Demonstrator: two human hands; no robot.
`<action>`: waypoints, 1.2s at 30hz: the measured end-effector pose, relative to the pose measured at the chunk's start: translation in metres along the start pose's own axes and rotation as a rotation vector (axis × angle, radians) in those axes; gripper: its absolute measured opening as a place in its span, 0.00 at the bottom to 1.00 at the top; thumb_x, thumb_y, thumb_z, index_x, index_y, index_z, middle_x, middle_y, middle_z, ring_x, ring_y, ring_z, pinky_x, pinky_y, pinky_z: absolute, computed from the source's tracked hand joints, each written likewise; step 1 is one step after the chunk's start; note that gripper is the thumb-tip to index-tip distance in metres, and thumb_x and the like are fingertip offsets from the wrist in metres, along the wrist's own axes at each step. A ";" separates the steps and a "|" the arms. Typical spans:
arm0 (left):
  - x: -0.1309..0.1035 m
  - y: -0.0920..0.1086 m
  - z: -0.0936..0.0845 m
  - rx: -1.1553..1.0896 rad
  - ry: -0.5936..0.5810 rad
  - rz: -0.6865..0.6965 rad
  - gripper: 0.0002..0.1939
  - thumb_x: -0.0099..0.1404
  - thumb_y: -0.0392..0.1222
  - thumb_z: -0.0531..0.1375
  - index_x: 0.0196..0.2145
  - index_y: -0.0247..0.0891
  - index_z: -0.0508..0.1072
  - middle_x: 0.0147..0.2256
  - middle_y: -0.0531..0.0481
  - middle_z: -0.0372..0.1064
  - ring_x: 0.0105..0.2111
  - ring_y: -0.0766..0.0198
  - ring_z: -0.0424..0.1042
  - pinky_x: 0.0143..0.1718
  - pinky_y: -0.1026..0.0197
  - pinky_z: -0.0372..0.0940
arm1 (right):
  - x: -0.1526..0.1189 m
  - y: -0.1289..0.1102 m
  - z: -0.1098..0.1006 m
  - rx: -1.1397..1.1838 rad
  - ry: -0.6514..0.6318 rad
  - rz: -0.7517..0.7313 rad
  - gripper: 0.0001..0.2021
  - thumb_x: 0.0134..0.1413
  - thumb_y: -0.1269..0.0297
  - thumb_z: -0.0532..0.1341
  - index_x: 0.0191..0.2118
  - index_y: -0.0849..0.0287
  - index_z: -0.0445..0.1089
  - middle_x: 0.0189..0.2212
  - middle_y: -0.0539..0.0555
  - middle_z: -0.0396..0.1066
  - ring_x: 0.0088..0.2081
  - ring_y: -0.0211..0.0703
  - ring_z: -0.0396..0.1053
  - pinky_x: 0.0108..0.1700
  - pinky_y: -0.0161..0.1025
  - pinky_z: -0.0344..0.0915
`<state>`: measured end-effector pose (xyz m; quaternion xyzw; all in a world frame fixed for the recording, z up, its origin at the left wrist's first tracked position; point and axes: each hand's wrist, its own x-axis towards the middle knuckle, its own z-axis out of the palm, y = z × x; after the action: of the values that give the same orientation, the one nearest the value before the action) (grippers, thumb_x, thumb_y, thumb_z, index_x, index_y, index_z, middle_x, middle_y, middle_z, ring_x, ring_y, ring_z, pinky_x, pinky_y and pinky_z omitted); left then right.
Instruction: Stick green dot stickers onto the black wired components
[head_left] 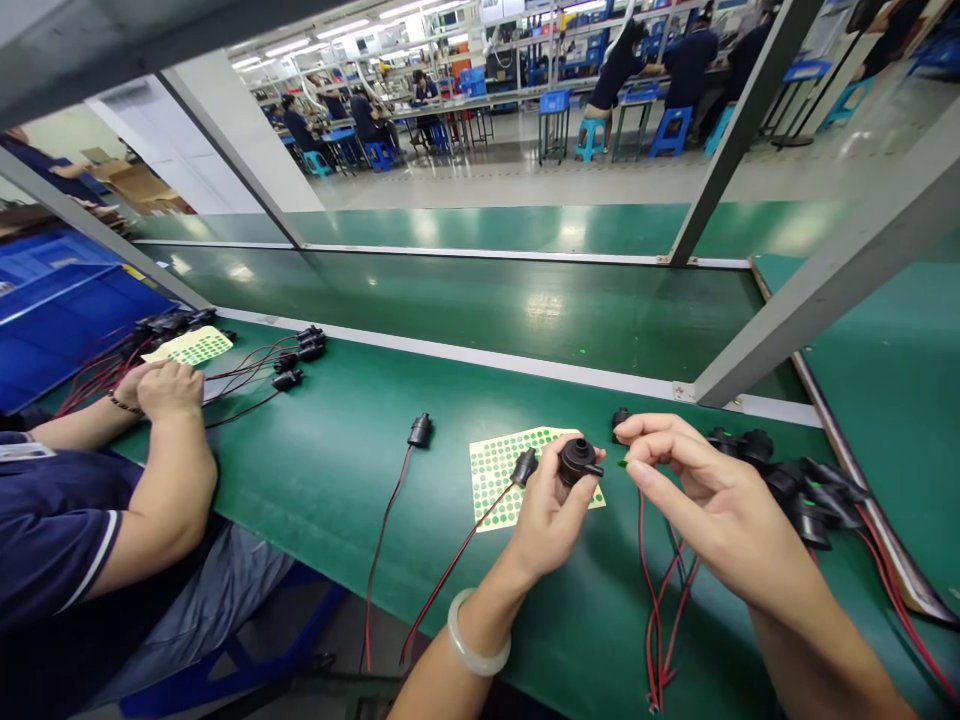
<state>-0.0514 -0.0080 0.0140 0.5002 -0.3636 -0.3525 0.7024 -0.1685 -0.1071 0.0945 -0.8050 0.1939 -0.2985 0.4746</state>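
Observation:
My left hand [551, 515], with a pale bangle at the wrist, grips a round black part [578, 462] above a sheet of green dot stickers [495, 472]. To its right, my right hand [705, 500] pinches a small green sticker [622, 463] between thumb and finger, a short gap from the black part. One black part with a red wire [524, 466] lies on the sheet beside my left hand. Another black part [421, 431] lies farther left on the green table. Behind my right hand, several black parts [810, 500] with red wires are heaped.
At the left, a co-worker's hands [171, 390] are together near another sticker sheet [196, 345] and several wired black parts [309, 345]. A blue bin [75, 310] stands beyond. Grey frame posts [825, 260] rise from the table's far edge. People sit in the background.

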 end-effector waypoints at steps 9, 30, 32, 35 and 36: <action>0.000 -0.007 -0.001 0.282 0.142 0.249 0.19 0.59 0.37 0.64 0.48 0.41 0.67 0.41 0.49 0.71 0.39 0.65 0.73 0.41 0.64 0.69 | -0.002 -0.002 0.004 -0.192 -0.101 -0.068 0.06 0.61 0.63 0.56 0.32 0.52 0.67 0.46 0.51 0.65 0.51 0.43 0.65 0.49 0.40 0.63; 0.001 -0.003 0.000 0.391 0.179 0.306 0.18 0.59 0.39 0.64 0.47 0.39 0.68 0.38 0.48 0.72 0.35 0.64 0.73 0.37 0.62 0.70 | -0.003 0.002 0.008 -0.378 -0.084 -0.154 0.05 0.63 0.65 0.54 0.36 0.53 0.65 0.47 0.53 0.63 0.51 0.44 0.64 0.48 0.42 0.60; 0.001 -0.003 0.000 0.391 0.178 0.307 0.18 0.59 0.39 0.64 0.47 0.39 0.68 0.38 0.48 0.72 0.35 0.65 0.73 0.37 0.63 0.70 | -0.003 0.002 0.008 -0.378 -0.084 -0.153 0.05 0.63 0.65 0.54 0.36 0.53 0.65 0.47 0.53 0.63 0.50 0.44 0.64 0.48 0.42 0.60; 0.001 -0.003 0.000 0.387 0.178 0.309 0.18 0.59 0.39 0.64 0.47 0.39 0.68 0.39 0.48 0.72 0.34 0.65 0.73 0.36 0.63 0.70 | -0.003 0.002 0.008 -0.387 -0.092 -0.153 0.05 0.63 0.65 0.54 0.36 0.53 0.66 0.47 0.53 0.64 0.50 0.45 0.65 0.48 0.42 0.61; 0.001 -0.003 0.000 0.384 0.177 0.307 0.18 0.59 0.39 0.64 0.47 0.39 0.68 0.39 0.48 0.72 0.34 0.65 0.73 0.36 0.63 0.71 | -0.003 0.001 0.008 -0.393 -0.092 -0.158 0.05 0.63 0.65 0.54 0.36 0.53 0.66 0.47 0.53 0.64 0.49 0.45 0.65 0.47 0.43 0.61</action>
<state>-0.0516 -0.0092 0.0115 0.5922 -0.4329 -0.1210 0.6688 -0.1657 -0.1012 0.0896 -0.9075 0.1629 -0.2543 0.2921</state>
